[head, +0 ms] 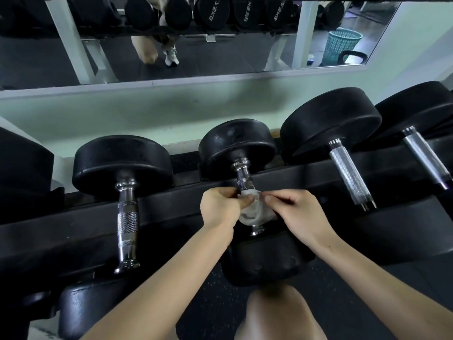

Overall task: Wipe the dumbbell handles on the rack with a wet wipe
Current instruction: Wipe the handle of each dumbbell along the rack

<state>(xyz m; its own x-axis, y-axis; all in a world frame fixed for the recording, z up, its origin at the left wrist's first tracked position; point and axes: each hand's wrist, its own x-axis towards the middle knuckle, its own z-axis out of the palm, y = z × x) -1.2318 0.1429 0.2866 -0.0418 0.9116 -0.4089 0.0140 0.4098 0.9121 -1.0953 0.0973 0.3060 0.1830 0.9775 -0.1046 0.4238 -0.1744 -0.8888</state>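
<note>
Both hands [220, 209] [299, 213] pinch the wet wipe [255, 215] over one dumbbell handle [244, 179].

— What is that up at the top?
— A long mirror [220, 60] on a pale green wall [122, 114].
— What shows in it?
— A blue-green basket [343, 46] with little holes in its sides, over on the right. Near the middle is a white shoe [171, 57].
— And down low?
— A black floor [343, 290] with tiny light specks all over it.
</note>
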